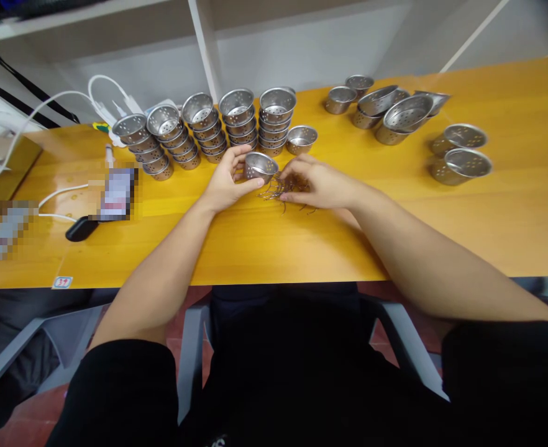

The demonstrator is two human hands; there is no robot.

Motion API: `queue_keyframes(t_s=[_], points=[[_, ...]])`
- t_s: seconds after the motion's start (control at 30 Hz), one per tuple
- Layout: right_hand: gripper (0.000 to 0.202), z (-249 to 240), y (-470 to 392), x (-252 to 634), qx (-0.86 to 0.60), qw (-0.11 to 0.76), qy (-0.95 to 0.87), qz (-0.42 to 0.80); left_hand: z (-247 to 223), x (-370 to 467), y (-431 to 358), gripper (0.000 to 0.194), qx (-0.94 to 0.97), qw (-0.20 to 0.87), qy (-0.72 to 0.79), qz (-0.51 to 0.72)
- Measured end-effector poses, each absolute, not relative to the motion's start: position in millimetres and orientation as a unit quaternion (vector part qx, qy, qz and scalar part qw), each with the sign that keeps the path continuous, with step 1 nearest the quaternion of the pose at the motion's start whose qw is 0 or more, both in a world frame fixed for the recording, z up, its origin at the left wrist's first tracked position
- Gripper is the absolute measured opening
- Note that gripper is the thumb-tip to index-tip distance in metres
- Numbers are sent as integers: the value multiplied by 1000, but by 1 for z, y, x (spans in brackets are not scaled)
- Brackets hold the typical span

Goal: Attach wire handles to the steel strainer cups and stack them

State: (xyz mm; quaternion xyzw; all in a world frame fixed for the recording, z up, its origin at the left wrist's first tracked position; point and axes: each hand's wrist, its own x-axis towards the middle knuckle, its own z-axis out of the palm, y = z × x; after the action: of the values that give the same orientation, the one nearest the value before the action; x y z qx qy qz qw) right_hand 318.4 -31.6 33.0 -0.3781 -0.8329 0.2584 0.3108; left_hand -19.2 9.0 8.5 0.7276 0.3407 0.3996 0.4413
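My left hand (pixel 230 180) grips a small perforated metal cup (pixel 261 167) by its side, thumb in front and fingers behind. The cup is tilted a little, its opening facing up. Just right of it, my right hand (pixel 314 180) is over a tangle of thin dark wire pieces (pixel 274 191), fingers bent and closing on some of them. How many pieces the right fingers hold is hidden. A single perforated cup (pixel 302 139) stands behind the right hand, close to stacked perforated cups (pixel 276 118).
More cup stacks (pixel 199 121) stand in a row at the back left. Loose cups (pixel 404 115) lie at the back right, with two more cups (pixel 463 164) farther right. A phone (pixel 118 194), white cables (pixel 53 198) and a black device (pixel 82 228) are on the left.
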Motion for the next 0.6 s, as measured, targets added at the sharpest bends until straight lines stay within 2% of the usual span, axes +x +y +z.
queue_keyframes(t_s=[0.13, 0.23, 0.4, 0.6], points=[[98, 44, -41, 306, -371, 358, -810, 280, 3, -16, 10, 132, 770, 384, 319, 397], [114, 51, -50, 291, -357, 375, -781, 351, 2, -11, 7, 131, 806, 333, 305, 382], [118, 51, -53, 280, -382, 399, -730, 402, 9, -4, 0, 123, 824, 299, 289, 385], [108, 56, -50, 285, -384, 413, -749, 349, 12, -4, -5, 124, 827, 309, 288, 373]])
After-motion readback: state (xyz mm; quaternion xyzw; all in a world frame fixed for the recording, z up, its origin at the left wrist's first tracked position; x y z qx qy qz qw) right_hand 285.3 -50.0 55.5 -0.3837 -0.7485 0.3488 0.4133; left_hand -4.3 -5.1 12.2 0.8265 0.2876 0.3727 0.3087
